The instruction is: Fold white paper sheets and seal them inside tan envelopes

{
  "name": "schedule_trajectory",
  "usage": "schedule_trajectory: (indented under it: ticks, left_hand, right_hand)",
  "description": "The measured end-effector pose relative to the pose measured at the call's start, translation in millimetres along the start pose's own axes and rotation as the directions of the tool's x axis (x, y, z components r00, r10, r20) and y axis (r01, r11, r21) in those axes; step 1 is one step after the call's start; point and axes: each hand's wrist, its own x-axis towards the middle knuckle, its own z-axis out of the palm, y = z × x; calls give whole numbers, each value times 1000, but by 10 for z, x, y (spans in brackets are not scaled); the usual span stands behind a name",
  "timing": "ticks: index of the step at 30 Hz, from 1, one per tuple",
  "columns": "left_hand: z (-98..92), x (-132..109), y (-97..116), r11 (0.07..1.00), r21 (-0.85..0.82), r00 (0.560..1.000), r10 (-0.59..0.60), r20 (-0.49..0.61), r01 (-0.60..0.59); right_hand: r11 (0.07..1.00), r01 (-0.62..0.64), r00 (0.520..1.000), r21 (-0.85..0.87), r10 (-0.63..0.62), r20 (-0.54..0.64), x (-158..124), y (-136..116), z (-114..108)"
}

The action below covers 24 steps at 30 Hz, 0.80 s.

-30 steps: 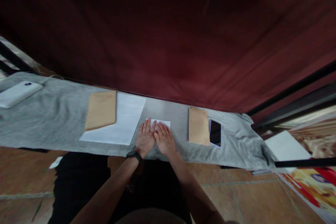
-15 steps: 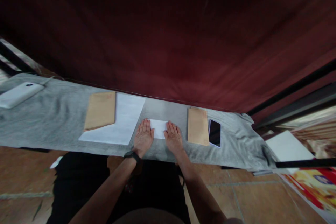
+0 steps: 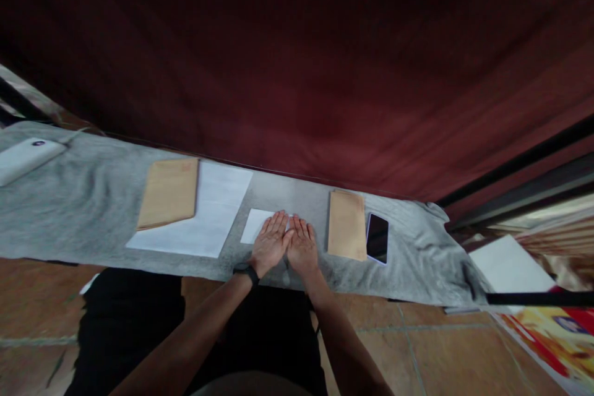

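A small folded white paper [image 3: 254, 226] lies on the grey cloth [image 3: 93, 204] in front of me. My left hand [image 3: 270, 242], with a black band on its wrist, lies flat on the paper's right part, fingers stretched out. My right hand [image 3: 302, 245] lies flat right beside it, thumbs touching, also with fingers out. Only the paper's left part shows; the rest is under my hands.
Left of the paper lie a white sheet [image 3: 204, 210] and a brown envelope [image 3: 167, 192] partly on it. To the right lie another brown envelope [image 3: 346, 224] and a dark phone [image 3: 377, 238]. A white device [image 3: 25, 158] sits far left. A dark red curtain [image 3: 301, 62] hangs behind.
My hands first slid apart along the paper, then came back together toward its right side. The paper's left part is now uncovered.
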Motion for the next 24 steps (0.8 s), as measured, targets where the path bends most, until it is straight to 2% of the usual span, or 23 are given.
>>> schedule_trajectory:
  ticks: [5,9,12,17,19,22,24]
  left_hand:
    - [-52,-19,-253,996,55,997,-65,-51,68]
    - [-73,-97,-399,984,72,984,-160,-84,166]
    - [-93,-171,-469,973,78,972,-210,-104,219]
    - [-138,-236,-505,971,88,970,-212,-116,223]
    - [-154,-242,-510,971,99,972,-208,-106,218]
    - [-176,-253,-529,976,108,981,-182,-68,189]
    - [-186,-260,-542,980,111,986,-162,-48,167]
  right_hand:
    - [1000,-10,999,17,10,-46,7,6,53]
    - [1000,-11,999,23,12,-49,-9,16,62]
    - [999,-11,998,37,13,-61,-14,26,50]
    - [996,-57,997,70,61,-56,37,-89,-21]
    - [995,-13,999,96,16,-36,62,-214,-38]
    - [978,150,988,144,-155,22,77,-411,-9]
    - [969,194,978,153,-204,52,75,-485,35]
